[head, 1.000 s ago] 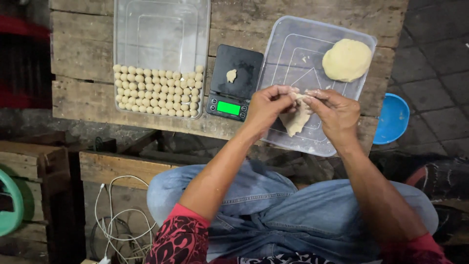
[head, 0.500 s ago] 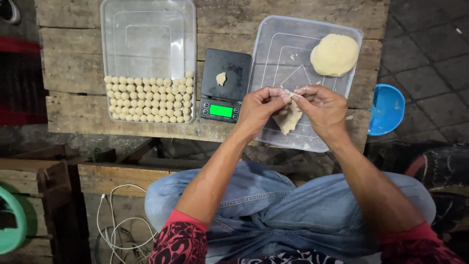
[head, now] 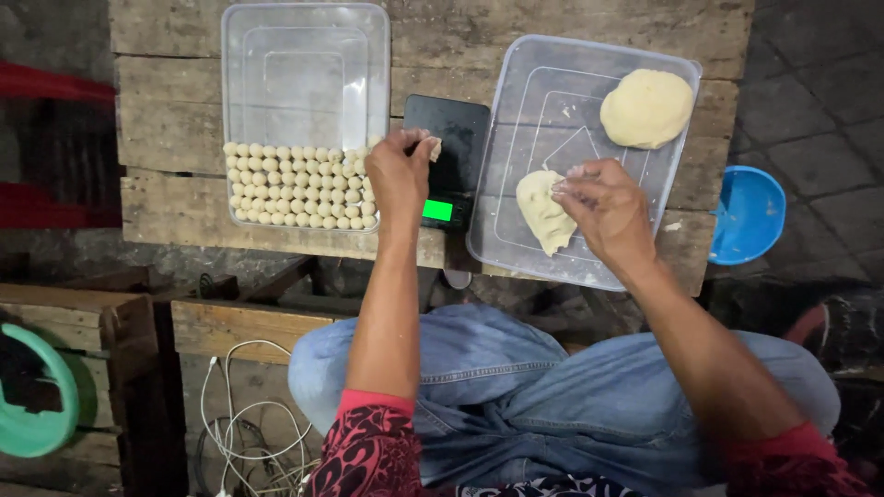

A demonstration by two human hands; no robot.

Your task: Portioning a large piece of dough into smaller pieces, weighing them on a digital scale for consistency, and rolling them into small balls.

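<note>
A: Left hand (head: 398, 175) over the black scale (head: 448, 166), centre of the desk (head: 166, 198). Fingertips pinched shut on a small dough piece (head: 434, 147), held just above the scale's far part.

B: Noted. Scale display lit green at the near edge. Right hand?

A: Right hand (head: 603, 207) inside the right clear tray (head: 552, 262), resting against a torn dough lump (head: 543, 210). Fingers curled together at the lump's far right edge, thumb and forefinger closed; grip on the lump itself or on a pinch of it, cannot tell.

B: Lump position?

A: Near-left part of that tray, flat on the tray floor, irregular, pointed toward the near side. Larger round dough mound (head: 646, 108) at the far right corner of the same tray, well apart from the lump.

B: Left side of the desk?

A: Second clear tray (head: 304, 55), left of the scale. Rows of small dough balls (head: 299, 184) filling the near part only, packed tight and touching; far part bare plastic.

B: Surroundings?

A: Desk of rough wooden planks. Blue round bowl (head: 750, 216) off the right edge, lower than the desktop. Blue-trousered knees at the near edge, red patterned sleeves on both arms. White cable (head: 244, 405) coiled on the floor near left, green round object (head: 41, 405) at the far left of the frame, wooden crate (head: 120, 322) beside it.
</note>
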